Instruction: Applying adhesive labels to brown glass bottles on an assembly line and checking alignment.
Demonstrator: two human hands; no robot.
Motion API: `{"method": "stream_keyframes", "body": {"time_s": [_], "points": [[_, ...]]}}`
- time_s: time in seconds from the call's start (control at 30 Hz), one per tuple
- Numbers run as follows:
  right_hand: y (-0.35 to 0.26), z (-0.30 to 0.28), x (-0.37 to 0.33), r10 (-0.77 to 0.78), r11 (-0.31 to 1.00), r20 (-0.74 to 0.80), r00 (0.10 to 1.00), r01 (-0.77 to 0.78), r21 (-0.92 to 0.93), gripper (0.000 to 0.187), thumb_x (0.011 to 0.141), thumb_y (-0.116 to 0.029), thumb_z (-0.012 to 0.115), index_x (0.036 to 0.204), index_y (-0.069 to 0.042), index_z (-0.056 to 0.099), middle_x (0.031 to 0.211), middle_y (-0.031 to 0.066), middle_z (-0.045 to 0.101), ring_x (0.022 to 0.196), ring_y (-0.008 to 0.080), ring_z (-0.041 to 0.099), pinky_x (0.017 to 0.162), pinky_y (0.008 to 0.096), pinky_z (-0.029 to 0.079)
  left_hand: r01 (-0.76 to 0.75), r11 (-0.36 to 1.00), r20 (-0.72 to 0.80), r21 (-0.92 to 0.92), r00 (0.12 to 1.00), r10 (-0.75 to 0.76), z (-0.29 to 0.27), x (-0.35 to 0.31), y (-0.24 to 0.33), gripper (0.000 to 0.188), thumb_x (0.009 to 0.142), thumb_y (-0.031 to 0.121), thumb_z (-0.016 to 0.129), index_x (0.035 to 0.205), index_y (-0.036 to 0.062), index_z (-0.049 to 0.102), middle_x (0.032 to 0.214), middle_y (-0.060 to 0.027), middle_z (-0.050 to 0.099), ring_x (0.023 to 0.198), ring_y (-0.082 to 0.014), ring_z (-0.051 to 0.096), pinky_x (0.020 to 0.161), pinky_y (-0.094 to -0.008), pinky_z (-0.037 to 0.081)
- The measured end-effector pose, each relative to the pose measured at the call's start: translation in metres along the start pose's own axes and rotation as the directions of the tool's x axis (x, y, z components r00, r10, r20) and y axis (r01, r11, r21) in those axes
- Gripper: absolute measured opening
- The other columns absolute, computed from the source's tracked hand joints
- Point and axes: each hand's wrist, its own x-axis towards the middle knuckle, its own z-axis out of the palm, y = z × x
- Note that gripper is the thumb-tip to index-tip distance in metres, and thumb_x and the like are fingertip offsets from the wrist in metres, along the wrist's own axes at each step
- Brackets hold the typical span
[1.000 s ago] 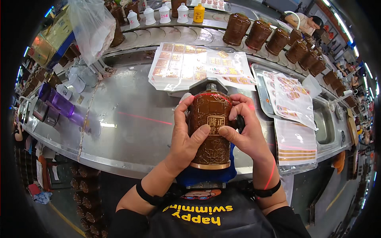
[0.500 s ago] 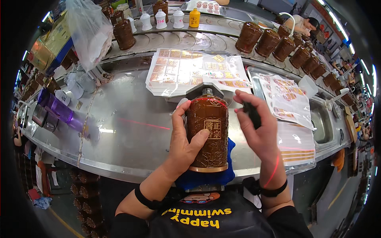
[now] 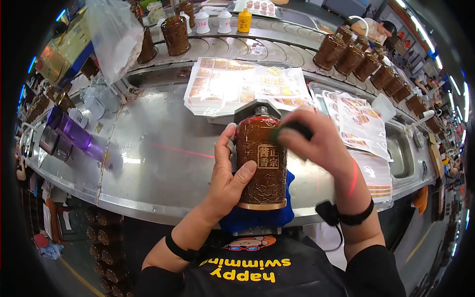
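Left hand: (image 3: 225,180) curled round the bottle's left side, thumb on its front.
Right hand: (image 3: 319,141) pinching a dark pad, (image 3: 297,129) blurred; contact with the bottle can't be told for sure.
Bottle: (image 3: 261,190) on the near edge of the worktop, between the hands, neck away from the person; exact tilt unclear. Glossy brown, embossed all over, square gold panel in front, gold band at base.
Step (judged): bottle surface being worked with the pad, near its upper right.
Next move (judged): calls for a firm left hold and light, even pad pressure over the relief.
Bottle rest: blue cloth (image 3: 257,218) under the base; grey angular bracket (image 3: 241,110) around the neck.
Worktop: (image 3: 153,178) smooth, shiny steel, red light line across.
Sticker sheets: (image 3: 205,91) flat, glossy, white with gold, beyond the bottle.
Conveyor: (image 3: 267,47) curved metal plates; brown bottles (image 3: 329,52) stand on it.
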Motion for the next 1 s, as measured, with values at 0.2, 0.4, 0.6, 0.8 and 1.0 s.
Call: {"method": "stream_keyframes", "body": {"time_s": [0.2, 0.4, 0.6, 0.8, 1.0], "points": [[-0.013, 0.007, 0.000, 0.030, 1.000, 0.026, 0.999, -0.030, -0.007, 0.014, 0.075, -0.007, 0.071, 0.088, -0.004, 0.065, 0.078, 0.0117, 0.063, 0.071, 0.0250, 0.064, 0.063, 0.0330, 0.049, -0.001, 0.999, -0.022, 0.038, 1.000, 0.001, -0.001, -0.004, 0.000, 0.073, 0.097, 0.027, 0.055, 0.148, 0.0015, 0.010, 0.143, -0.0191, 0.031, 0.130, -0.0250, 0.036, 0.109, -0.0381, 0.029], [-0.037, 0.016, -0.011, -0.480, 0.766, 0.314, 0.819, 0.566, -0.305, 0.028, 0.064, -0.005, 0.078, 0.089, -0.008, 0.067, 0.072, 0.0040, 0.053, 0.069, 0.0223, 0.056, 0.062, 0.0327, 0.040, -0.138, 0.987, -0.031, 0.086, 0.990, 0.141, -0.011, -0.013, 0.006, 0.073, 0.097, 0.042, 0.051, 0.148, 0.0003, 0.018, 0.143, -0.0173, 0.037, 0.133, -0.0277, 0.033, 0.113, -0.0398, 0.021], [-0.007, -0.005, -0.051, -0.220, 0.976, -0.173, 0.960, 0.217, -0.036, 0.014, 0.075, -0.005, 0.074, 0.087, -0.002, 0.067, 0.072, 0.0068, 0.058, 0.061, 0.0177, 0.056, 0.053, 0.0283, 0.041, -0.628, 0.335, 0.580, 0.703, 0.778, 0.243, -0.027, 0.008, 0.035, 0.063, 0.095, 0.057, 0.041, 0.139, 0.0120, 0.048, 0.121, -0.0076, 0.062, 0.134, -0.0304, 0.032, 0.117, -0.0487, 0.009], [0.000, -0.001, -0.077, -0.050, 0.996, -0.247, 0.968, 0.068, 0.064, 0.012, 0.079, -0.006, 0.072, 0.087, 0.001, 0.066, 0.070, 0.0073, 0.058, 0.060, 0.0150, 0.055, 0.054, 0.0283, 0.040, -0.696, 0.362, 0.684, 0.620, 0.706, 0.185, -0.025, 0.021, 0.045, 0.057, 0.096, 0.055, 0.038, 0.135, 0.0163, 0.052, 0.120, -0.0026, 0.063, 0.127, -0.0253, 0.037, 0.117, -0.0501, 0.008], [-0.005, -0.001, -0.084, -0.070, 0.997, -0.282, 0.957, 0.073, 0.000, 0.013, 0.078, -0.006, 0.073, 0.087, 0.000, 0.065, 0.070, 0.0078, 0.056, 0.060, 0.0157, 0.055, 0.054, 0.0288, 0.040, -0.705, 0.307, 0.677, 0.640, 0.706, 0.209, -0.020, 0.035, 0.044, 0.052, 0.095, 0.054, 0.042, 0.126, 0.0161, 0.060, 0.110, -0.0031, 0.062, 0.117, -0.0256, 0.042, 0.116, -0.0505, 0.015]]}}
